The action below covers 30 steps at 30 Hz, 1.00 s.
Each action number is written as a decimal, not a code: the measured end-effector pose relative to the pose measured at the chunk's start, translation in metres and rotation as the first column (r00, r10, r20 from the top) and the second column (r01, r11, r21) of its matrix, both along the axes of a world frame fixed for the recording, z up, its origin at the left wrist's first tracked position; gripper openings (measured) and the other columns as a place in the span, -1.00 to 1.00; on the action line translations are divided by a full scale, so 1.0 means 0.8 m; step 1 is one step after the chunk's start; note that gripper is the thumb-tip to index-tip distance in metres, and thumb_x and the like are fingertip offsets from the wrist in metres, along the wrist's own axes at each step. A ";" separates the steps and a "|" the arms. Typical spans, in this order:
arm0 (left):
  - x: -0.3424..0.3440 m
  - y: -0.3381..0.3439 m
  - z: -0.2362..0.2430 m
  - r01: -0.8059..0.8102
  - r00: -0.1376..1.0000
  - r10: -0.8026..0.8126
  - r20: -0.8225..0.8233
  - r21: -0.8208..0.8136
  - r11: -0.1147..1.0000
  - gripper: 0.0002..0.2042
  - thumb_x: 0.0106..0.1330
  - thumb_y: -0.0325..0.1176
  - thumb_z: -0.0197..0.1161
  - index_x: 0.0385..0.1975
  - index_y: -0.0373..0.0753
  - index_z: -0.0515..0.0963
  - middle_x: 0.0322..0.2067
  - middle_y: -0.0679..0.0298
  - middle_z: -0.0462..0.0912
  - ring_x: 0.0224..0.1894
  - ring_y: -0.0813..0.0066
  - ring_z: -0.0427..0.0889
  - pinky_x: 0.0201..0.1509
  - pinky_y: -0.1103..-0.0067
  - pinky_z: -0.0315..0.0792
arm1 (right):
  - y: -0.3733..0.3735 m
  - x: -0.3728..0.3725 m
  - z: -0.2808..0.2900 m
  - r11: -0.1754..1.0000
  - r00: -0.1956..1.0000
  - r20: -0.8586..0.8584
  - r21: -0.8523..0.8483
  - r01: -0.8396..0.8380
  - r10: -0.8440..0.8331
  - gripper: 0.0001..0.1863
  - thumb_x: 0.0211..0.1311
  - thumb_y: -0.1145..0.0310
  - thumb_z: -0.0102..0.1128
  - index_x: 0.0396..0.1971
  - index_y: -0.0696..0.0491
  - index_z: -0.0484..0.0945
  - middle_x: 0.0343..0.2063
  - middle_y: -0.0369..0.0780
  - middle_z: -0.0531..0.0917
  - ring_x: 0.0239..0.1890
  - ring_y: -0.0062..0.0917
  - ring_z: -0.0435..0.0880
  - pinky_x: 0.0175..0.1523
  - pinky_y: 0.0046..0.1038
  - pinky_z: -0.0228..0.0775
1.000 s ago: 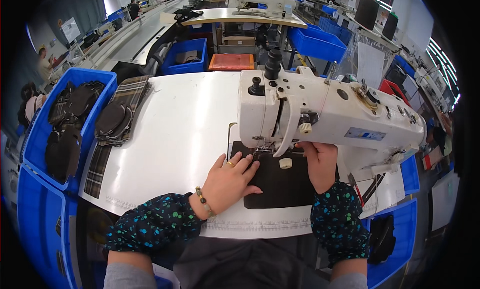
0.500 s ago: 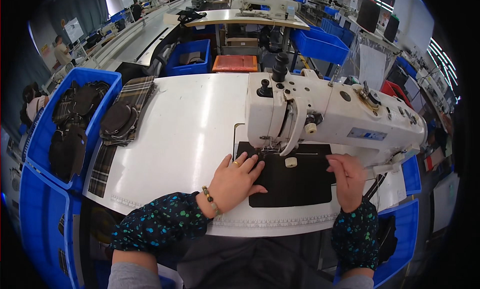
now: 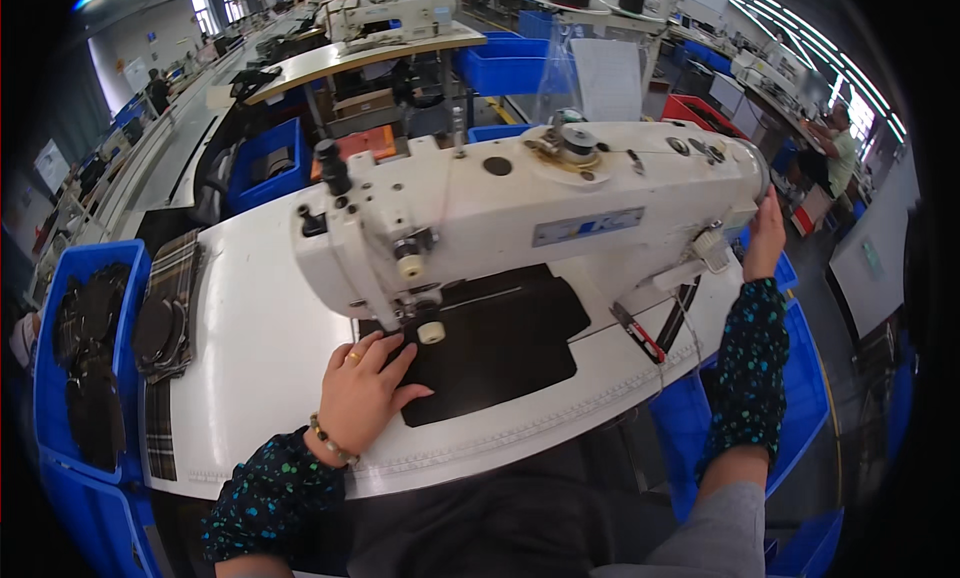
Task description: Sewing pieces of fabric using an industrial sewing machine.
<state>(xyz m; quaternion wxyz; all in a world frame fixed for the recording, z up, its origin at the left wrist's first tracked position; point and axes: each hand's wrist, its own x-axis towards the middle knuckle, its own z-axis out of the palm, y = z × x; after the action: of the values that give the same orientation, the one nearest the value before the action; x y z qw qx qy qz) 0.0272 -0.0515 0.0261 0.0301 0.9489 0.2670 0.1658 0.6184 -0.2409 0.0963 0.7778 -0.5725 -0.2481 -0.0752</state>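
A white sewing machine (image 3: 480,218) stands on the white table (image 3: 250,328), with a black flat piece (image 3: 500,368) lying under its head and a pale narrow line across it. My left hand (image 3: 367,393) rests with fingers spread on the piece's left part, fingertips beside the presser foot and needle area, whose detail is too small to make out. My right hand (image 3: 765,238) is at the far right end of the machine, fingers curled on the handwheel (image 3: 755,173), partly hidden by them. Red-handled snips (image 3: 640,333) lie at the machine's base.
Blue bins with dark pieces (image 3: 95,378) flank the table's left; plaid fabric with dark pieces (image 3: 170,268) lies beside them. More blue bins (image 3: 675,453) sit below right. A co-worker (image 3: 832,148) sits at another bench to the right. Other machines (image 3: 390,13) stand behind.
My right hand has left the black piece and moved up and right onto the handwheel. My left hand stays on the piece. The view has swung rightward.
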 end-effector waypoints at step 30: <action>-0.143 -0.183 -0.026 -0.037 0.979 0.083 0.185 -0.241 0.970 -0.57 0.46 -0.08 0.22 0.21 -0.17 0.62 0.26 0.17 0.61 0.41 0.06 0.43 0.54 0.05 0.03 | 0.034 -0.169 0.061 0.902 0.612 0.776 -0.148 0.406 -0.149 -0.84 0.40 0.40 0.24 -0.19 0.19 0.64 -0.28 -0.09 0.69 -0.20 -0.25 0.69 -0.07 -0.37 0.47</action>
<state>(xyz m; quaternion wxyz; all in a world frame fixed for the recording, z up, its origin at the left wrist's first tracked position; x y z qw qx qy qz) -0.0870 -0.1975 0.0052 0.1635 0.9093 0.3092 0.2255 0.4834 -0.2134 0.1454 0.4842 -0.6359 -0.4613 -0.3851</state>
